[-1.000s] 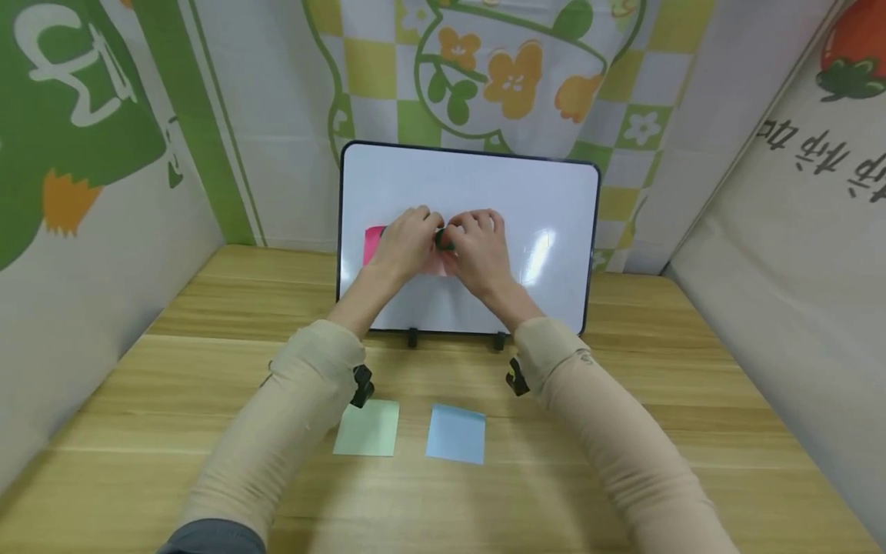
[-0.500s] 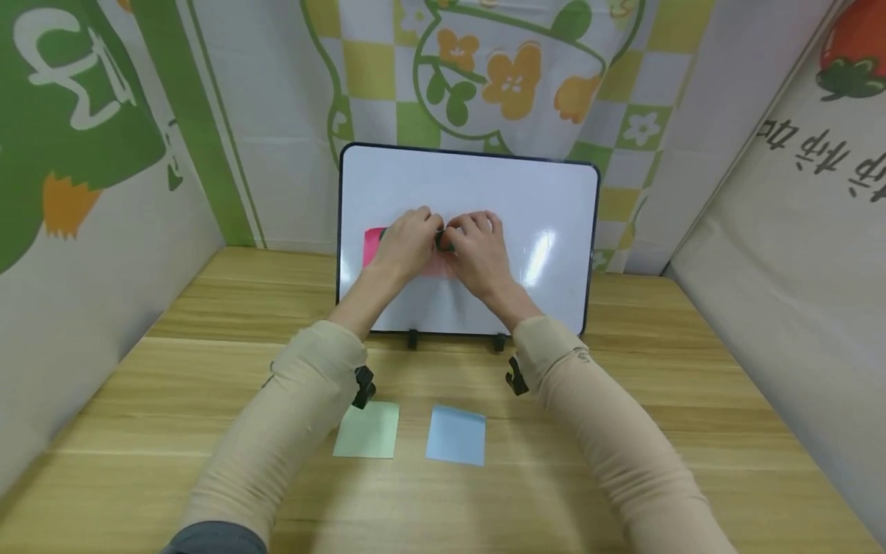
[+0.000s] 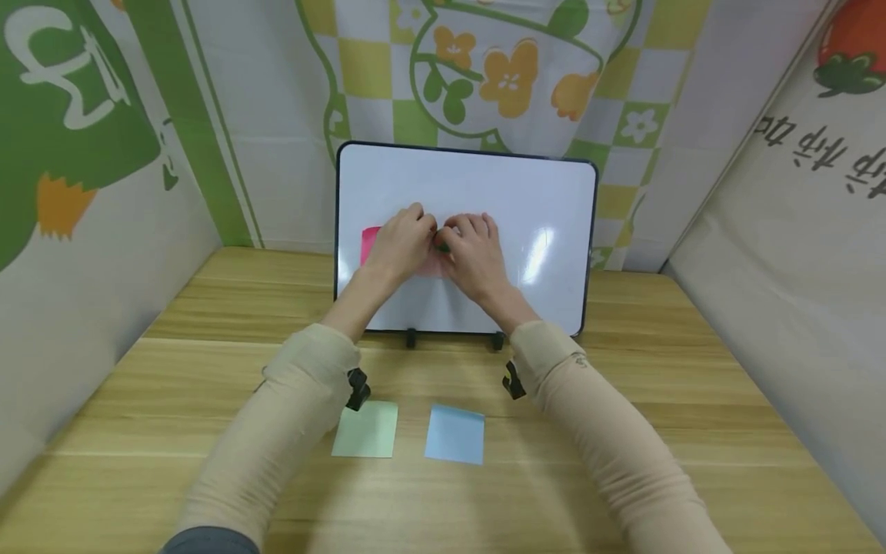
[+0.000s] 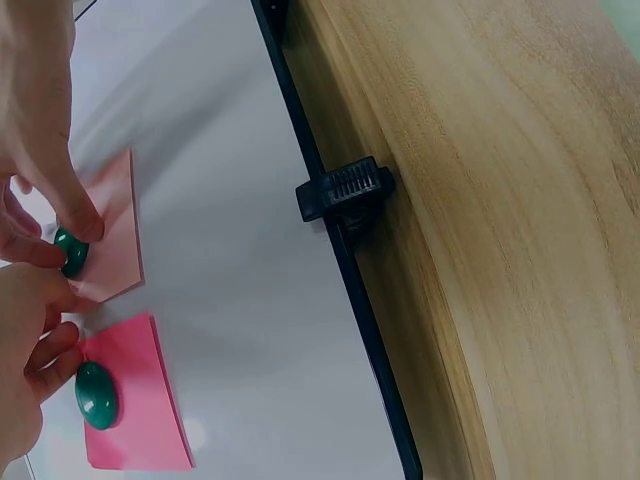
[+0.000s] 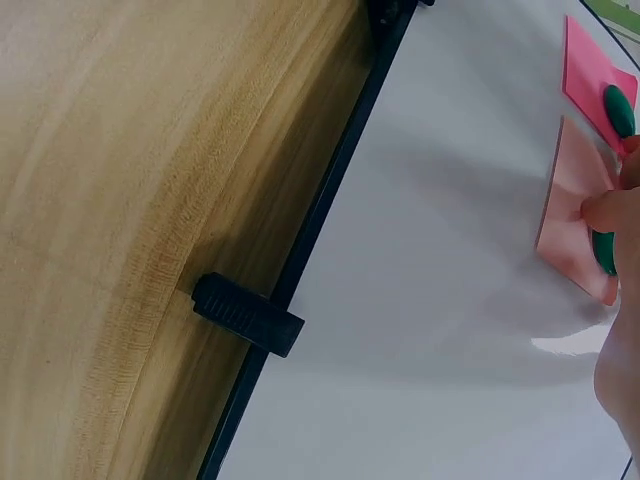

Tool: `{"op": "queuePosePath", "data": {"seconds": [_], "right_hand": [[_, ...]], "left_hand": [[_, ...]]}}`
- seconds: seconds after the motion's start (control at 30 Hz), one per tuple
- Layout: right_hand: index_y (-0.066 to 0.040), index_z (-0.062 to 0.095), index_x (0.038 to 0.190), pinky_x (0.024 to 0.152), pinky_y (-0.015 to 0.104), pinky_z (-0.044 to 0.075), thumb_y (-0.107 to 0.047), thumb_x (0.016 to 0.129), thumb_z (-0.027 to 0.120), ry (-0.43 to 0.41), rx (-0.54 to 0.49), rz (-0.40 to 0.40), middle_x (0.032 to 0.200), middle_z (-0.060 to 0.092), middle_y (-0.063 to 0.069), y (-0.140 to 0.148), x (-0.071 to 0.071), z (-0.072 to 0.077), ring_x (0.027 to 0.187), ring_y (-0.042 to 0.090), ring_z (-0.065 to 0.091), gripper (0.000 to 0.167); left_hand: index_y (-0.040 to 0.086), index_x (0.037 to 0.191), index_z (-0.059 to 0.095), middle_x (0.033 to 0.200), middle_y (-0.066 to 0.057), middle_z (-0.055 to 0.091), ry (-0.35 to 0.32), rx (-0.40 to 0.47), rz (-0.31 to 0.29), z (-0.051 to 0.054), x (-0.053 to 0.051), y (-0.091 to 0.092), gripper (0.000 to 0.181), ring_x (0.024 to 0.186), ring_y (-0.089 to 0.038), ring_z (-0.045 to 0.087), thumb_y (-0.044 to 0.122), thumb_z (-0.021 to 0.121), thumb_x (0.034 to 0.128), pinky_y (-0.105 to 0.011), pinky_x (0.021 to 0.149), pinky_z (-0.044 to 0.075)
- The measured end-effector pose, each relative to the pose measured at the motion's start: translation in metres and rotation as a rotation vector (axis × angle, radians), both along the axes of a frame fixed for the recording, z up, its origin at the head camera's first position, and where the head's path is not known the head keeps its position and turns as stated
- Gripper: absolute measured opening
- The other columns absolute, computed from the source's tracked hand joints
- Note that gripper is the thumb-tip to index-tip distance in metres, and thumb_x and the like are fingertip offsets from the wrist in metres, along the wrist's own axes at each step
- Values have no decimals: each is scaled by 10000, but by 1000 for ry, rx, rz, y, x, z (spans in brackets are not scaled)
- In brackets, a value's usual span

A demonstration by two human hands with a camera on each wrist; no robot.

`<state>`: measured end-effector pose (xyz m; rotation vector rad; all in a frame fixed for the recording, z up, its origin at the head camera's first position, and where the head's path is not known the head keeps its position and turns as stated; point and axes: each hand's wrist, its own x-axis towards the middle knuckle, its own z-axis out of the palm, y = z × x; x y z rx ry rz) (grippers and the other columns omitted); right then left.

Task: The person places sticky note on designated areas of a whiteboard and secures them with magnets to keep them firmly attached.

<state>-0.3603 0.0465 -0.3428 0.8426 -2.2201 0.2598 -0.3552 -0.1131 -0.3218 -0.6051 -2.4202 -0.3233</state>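
My left hand (image 3: pixel 404 242) and right hand (image 3: pixel 476 254) meet in front of an upright whiteboard (image 3: pixel 415 177). Between them a light pink sticky note (image 4: pixel 115 225) lies against the board. My right hand pinches a green oval magnet (image 4: pixel 70 250) on that note, its thumb touching the paper. The left hand holds the note's left edge with curled fingers; its exact grip is partly hidden. Just to the left, a hot pink sticky note (image 4: pixel 140 400) hangs under another green magnet (image 4: pixel 97 395), close by the left fingers. In the head view, the left hand covers this second magnet.
Black clips (image 3: pixel 411 338) support the whiteboard's lower edge on the wooden table (image 3: pixel 443 508). Nearer the person lie a green sticky note (image 3: pixel 367 431) and a blue sticky note (image 3: pixel 455 435). Printed cloth (image 3: pixel 367 69) hangs behind and at both sides.
The hands stay at nearly the same spot on the light pink note. The right fingers lower very slightly over the magnet, and the whole head view shifts a little.
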Motion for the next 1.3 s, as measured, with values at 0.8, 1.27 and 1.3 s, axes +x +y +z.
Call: {"op": "queuePosePath", "data": {"seconds": [0.8, 1.27, 1.3], "right_hand": [[-93, 681, 1015, 1155, 598, 279, -213, 872, 750, -62, -104, -4, 1175, 646, 98, 10, 13, 4, 1223, 337, 535, 199], [-80, 703, 1039, 1095, 498, 374, -231, 877, 746, -138, -198, 54, 1136, 677, 95, 19, 24, -1, 1173, 286, 575, 226], [-87, 700, 1054, 1114, 512, 354, -249, 883, 743, -146, -193, 42, 1155, 672, 90, 20, 25, -1, 1195, 286, 566, 239]], "left_hand": [[-17, 1060, 682, 925, -137, 596, -16, -29, -82, 2, 13, 1, 182, 797, -299, 594, -8, 572, 915, -367, 692, 517], [14, 1079, 706, 937, -121, 622, -22, -29, -111, -1, 28, 3, 224, 794, -278, 588, 0, 612, 876, -329, 692, 499], [15, 1080, 707, 942, -122, 624, -15, -31, -113, -1, 30, 2, 224, 802, -281, 590, 1, 621, 873, -332, 701, 497]]}}
